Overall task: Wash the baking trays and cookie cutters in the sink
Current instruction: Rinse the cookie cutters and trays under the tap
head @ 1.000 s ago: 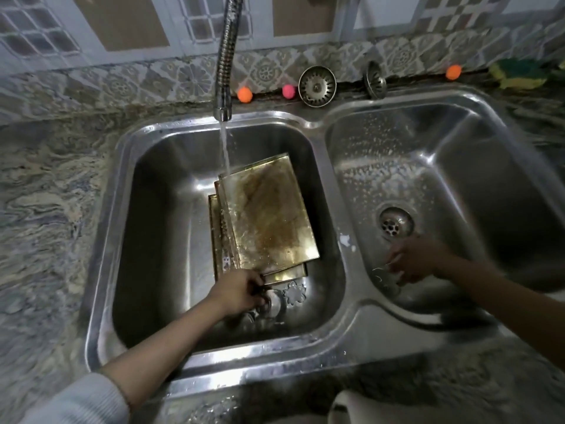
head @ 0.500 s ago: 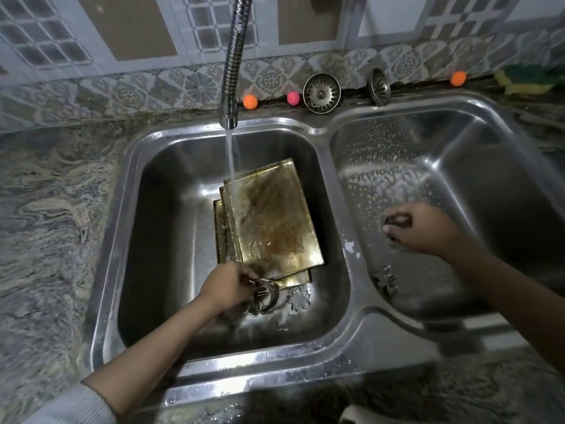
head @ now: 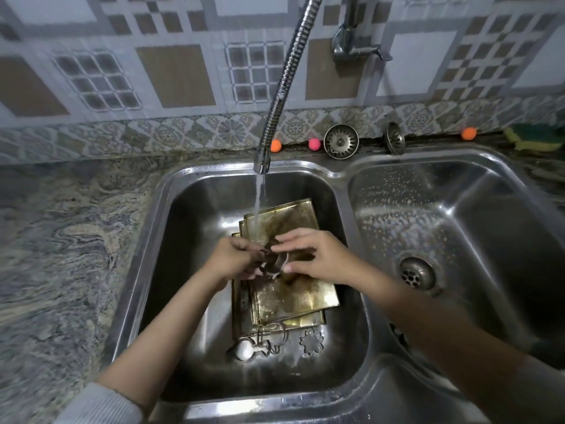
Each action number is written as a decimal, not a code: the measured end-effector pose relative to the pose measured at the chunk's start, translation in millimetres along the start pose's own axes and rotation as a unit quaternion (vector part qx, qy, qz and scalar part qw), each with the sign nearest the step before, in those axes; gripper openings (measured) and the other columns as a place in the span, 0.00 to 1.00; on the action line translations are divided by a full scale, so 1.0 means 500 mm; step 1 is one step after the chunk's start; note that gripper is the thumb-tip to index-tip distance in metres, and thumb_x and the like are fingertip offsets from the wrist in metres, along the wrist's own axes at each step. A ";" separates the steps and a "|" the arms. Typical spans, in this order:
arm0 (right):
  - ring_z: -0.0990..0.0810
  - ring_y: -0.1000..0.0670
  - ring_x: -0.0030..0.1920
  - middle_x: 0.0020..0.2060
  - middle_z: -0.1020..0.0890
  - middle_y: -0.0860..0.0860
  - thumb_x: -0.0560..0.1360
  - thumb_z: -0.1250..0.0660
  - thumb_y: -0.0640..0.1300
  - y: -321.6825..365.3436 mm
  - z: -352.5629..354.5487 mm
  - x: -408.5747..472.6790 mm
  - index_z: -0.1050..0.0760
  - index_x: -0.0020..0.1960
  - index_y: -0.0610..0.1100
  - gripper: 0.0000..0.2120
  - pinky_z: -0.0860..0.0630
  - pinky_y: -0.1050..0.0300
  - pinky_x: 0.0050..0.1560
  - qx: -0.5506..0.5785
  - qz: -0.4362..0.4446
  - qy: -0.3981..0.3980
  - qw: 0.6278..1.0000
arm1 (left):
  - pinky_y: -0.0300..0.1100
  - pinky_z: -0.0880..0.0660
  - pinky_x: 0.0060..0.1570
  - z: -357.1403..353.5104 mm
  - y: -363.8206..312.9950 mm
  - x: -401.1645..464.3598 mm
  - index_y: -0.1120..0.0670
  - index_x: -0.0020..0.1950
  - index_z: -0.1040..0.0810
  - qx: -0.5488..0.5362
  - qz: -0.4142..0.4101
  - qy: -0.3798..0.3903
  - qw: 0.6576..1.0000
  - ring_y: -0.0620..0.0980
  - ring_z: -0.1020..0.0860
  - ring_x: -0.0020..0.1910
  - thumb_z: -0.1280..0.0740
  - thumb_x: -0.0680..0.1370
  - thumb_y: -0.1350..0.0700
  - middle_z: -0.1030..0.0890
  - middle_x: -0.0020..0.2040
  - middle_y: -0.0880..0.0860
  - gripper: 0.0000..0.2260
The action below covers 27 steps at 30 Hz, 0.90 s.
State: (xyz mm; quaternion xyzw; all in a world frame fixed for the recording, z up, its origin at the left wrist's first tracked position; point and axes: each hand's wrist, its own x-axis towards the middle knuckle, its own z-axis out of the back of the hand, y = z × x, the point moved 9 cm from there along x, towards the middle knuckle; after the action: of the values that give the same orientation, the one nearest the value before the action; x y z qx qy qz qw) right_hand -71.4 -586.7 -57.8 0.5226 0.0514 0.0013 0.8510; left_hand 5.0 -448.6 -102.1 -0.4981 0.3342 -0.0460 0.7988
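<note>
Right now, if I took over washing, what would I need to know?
Left hand: fingers curled round a small metal cookie cutter, held above the trays.
Right hand: fingers pinch the same cutter from the other side.
Water runs from the faucet onto the stacked baking trays in the left basin; the trays still look brown and stained.
More cutters lie at the near end of that basin, among them a flower-shaped cutter.
Done: nothing looks finished yet.
Left: finish this cutter, wash the others, scrub the trays. A sponge sits on the counter, far right.
</note>
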 end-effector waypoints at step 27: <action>0.18 0.61 0.47 0.50 0.17 0.48 0.72 0.30 0.32 -0.024 0.051 0.102 0.22 0.59 0.37 0.16 0.24 0.67 0.52 0.227 0.000 -0.209 0.951 | 0.55 0.25 0.61 0.058 -0.066 -0.001 0.53 0.59 0.19 -0.163 -0.162 -0.165 0.959 0.52 0.19 0.56 0.32 0.77 0.58 0.17 0.55 0.55 0.11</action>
State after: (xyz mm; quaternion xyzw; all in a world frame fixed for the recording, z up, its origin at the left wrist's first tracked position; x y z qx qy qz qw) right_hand -19.1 -611.9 -61.6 0.6909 -0.1290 -0.1198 0.7012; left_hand 30.0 -442.4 -66.5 -0.6693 0.1158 -0.0370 0.7329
